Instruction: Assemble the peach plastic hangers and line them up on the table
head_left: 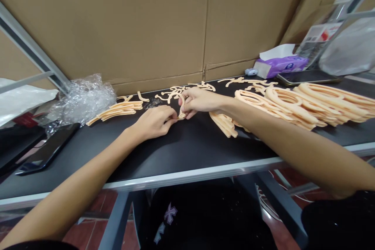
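My left hand and my right hand meet low over the black tabletop. Between their fingertips is a small, curved peach-coloured strip, pinched from both sides. Its lower end looks rounded, and my fingers cover part of it. Thin branching offcuts in the same colour lie just behind my hands. A stack of narrow peach strips is left of my left hand. More strips lie partly under my right forearm. Overlapping looped peach pieces fill the right side.
Crumpled clear plastic and a dark phone are on the left. Back right are a purple tissue pack, another phone and a clear container. A cardboard wall rises behind the table's metal-edged top.
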